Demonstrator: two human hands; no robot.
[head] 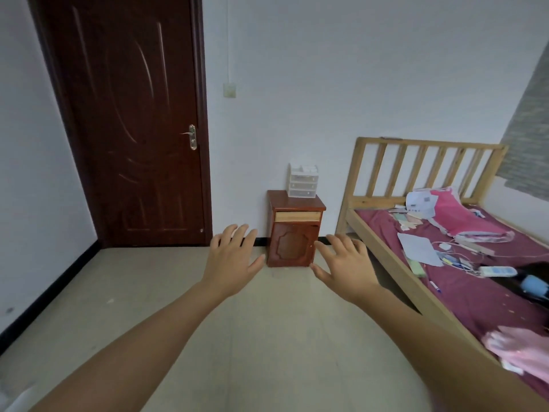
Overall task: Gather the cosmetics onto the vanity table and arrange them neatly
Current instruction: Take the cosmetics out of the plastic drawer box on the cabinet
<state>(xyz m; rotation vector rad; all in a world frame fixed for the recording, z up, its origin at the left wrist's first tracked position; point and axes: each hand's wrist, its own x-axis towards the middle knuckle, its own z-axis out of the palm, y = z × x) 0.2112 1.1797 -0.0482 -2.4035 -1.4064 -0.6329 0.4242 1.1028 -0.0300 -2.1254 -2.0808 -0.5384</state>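
A white-walled bedroom with a pale tiled floor (267, 322) has a dark brown panelled wooden door (127, 120) standing closed on the left. Against the far wall stands a small reddish-brown wooden surface (294, 242), cabinet-shaped, with a pale drawer front above a carved door. A clear plastic drawer organizer (302, 181) sits on top of it, toward the back.

Just to the right is a light wooden slatted bed frame (430, 143) with a maroon sheet (475, 304). A bright pink pillow (463, 215) lies near the headboard. Around it are white paper sheets (419, 248), a thin white cable (445, 245) and a white and blue remote-shaped object (497, 271). More scattered small items (454, 260) lie among these on the sheet. They are too small to tell which of them are cosmetics. A pale pink cloth (523, 349) lies at the near end of the bed.

Both bare forearms reach forward over the floor. The left grip (230, 257) is spread wide, palm down, fingers straight and holding nothing. The right grip (346, 266) is likewise splayed and holds nothing. Both hover in the air, well short of the cabinet-shaped surface, which appears between them. Neither touches the bed.
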